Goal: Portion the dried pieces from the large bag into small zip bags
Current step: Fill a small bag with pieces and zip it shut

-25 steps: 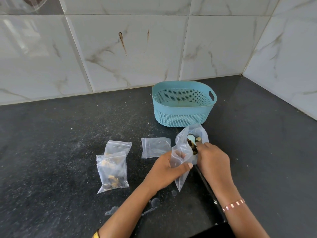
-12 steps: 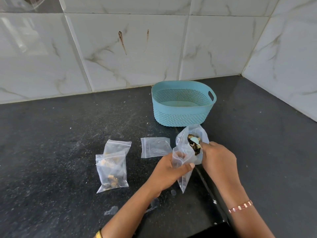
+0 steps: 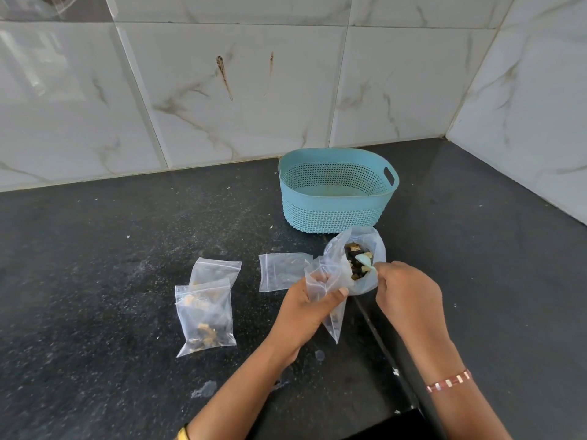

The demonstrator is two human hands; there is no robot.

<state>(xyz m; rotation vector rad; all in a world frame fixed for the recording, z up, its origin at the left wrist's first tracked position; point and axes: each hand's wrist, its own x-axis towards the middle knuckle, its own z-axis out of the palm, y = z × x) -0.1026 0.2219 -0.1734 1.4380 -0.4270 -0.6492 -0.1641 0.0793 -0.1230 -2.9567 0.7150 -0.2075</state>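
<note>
Black speckled stone counter (image 3: 95, 281), set into a corner of white marbled wall tiles (image 3: 241, 90).

Left hand (image 3: 305, 309): fingers and thumb curled round a small zip bag (image 3: 333, 322), which hangs below the fist with its long axis near vertical, one bottom corner lowest and its mouth up beside the large bag (image 3: 365, 281). Judged purpose: keeps the mouth directly next to the source, so transfer is short.

Right hand (image 3: 409, 293): fingers closed on a pale scoop (image 3: 365, 259) at the large bag's opening; the grip itself is partly hidden. Large bag stands between the two hands, just beyond the knuckles, mouth facing up and toward the camera, dark and tan dried pieces (image 3: 357, 265) visible inside.

Left of the left hand: a filled small bag (image 3: 205, 315) lies flat, zip end away from the person, overlapping an empty bag (image 3: 216, 269). Another empty bag (image 3: 282, 271) lies just beyond the left hand, partly behind the held bags.

Teal perforated basket (image 3: 333, 214) stands beyond the large bag, close to it; contact cannot be determined. Probably intended for finished portions.

Judgement: second portion under way.
</note>
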